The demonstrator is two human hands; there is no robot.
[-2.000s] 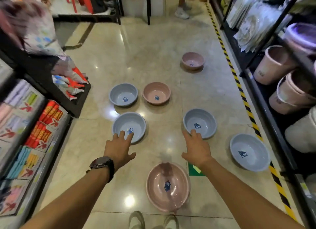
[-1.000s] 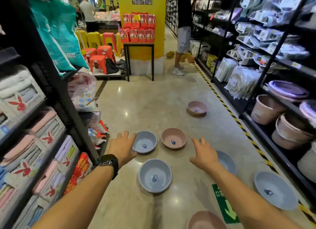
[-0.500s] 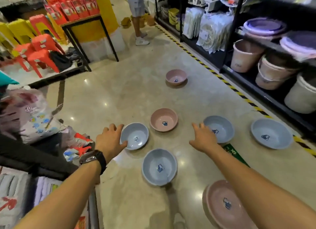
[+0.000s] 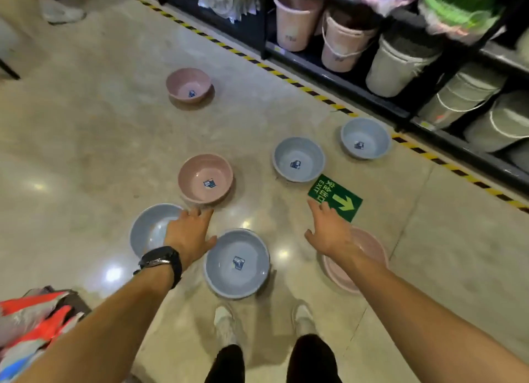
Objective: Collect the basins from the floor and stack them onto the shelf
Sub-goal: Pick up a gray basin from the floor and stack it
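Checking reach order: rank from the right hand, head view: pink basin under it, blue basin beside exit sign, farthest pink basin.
1. Pink basin, under right hand.
2. Blue basin, ahead by exit sign.
3. Farthest pink basin, far ahead-left.

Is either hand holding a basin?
No, the left hand and the right hand are both spread open with straight fingers, gripping nothing.

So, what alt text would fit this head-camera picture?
A person's empty left hand and right hand reach down over seven basins scattered on a shiny shop floor, four blue, three pink. Buckets line a dark shelf on the right.
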